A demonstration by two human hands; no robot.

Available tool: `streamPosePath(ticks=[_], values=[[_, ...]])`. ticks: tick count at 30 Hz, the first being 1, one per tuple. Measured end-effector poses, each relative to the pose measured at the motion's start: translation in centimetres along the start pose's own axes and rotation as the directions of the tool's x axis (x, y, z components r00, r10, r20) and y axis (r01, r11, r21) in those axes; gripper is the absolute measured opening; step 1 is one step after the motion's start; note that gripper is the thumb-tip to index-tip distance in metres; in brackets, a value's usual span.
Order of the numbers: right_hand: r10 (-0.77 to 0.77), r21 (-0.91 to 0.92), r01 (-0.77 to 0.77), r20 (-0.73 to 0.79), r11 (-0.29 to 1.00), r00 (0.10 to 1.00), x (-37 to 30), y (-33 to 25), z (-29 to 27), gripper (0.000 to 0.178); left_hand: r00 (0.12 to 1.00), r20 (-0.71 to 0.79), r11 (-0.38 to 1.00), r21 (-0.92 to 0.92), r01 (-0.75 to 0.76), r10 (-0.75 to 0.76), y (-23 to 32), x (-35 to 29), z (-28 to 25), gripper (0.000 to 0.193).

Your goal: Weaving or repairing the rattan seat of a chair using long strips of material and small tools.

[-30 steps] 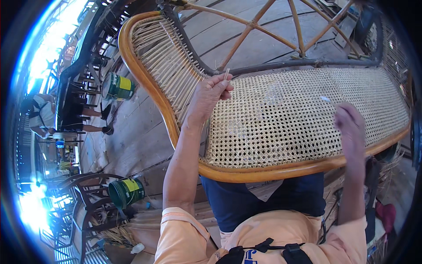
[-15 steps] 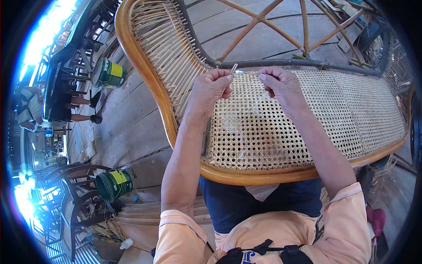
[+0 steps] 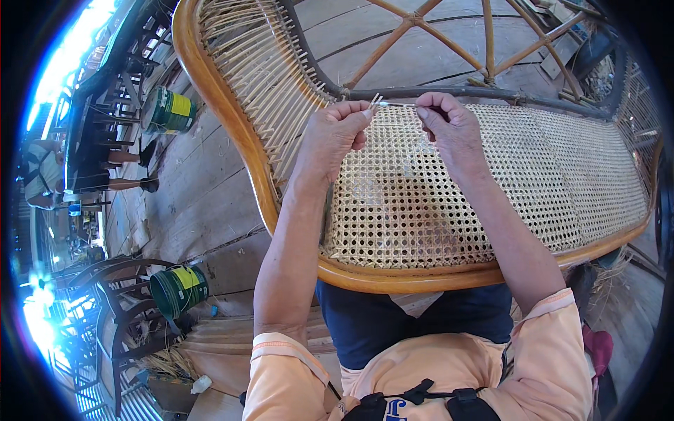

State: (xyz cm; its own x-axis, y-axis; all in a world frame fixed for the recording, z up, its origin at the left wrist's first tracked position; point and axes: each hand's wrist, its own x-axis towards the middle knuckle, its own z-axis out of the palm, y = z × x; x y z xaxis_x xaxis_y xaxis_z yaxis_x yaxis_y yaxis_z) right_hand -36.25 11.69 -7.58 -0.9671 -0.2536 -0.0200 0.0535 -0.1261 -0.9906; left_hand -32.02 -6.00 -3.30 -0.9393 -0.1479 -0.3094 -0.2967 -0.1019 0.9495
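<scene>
My left hand [image 3: 331,140] is closed in a pinch on thin pale rattan sticks [image 3: 376,100], whose ends poke up past thumb and forefinger. In my right hand [image 3: 456,137] is a cotton swab [image 3: 401,105], a thin stick with a white tip pointing left at the sticks. The white tip is at or very near the sticks; whether they touch I cannot tell. Both hands are above the far edge of a woven cane seat [image 3: 421,203], part of a rattan bench with a glossy brown frame [image 3: 414,282].
Left of the seat, pale rattan spokes [image 3: 263,74] fill the curved armrest. Crossed poles [image 3: 414,19] form the bench's far side. Two green buckets [image 3: 168,111] with yellow labels stand on the plank floor [image 3: 203,189] at left. Dark chairs [image 3: 119,302] and another person [image 3: 45,172] are beyond.
Both hands have risen slightly, toward the far side. The swab's white tip has come closer to the sticks in my left hand, and more of its stick shows.
</scene>
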Motion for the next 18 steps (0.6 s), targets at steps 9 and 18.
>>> streamPosePath(ticks=[9,18], values=[[-0.081,-0.079,0.077,-0.050,0.994,0.995,0.26,-0.13,0.84,0.009,0.992,-0.105,0.990,0.133,-0.052,0.066,0.19,-0.34,0.47,0.019],[-0.166,-0.126,0.158,-0.050,0.979,0.985,-0.22,0.57,0.85,0.009,0.992,-0.084,0.984,0.158,-0.079,0.093,-0.04,-0.19,0.41,0.021]])
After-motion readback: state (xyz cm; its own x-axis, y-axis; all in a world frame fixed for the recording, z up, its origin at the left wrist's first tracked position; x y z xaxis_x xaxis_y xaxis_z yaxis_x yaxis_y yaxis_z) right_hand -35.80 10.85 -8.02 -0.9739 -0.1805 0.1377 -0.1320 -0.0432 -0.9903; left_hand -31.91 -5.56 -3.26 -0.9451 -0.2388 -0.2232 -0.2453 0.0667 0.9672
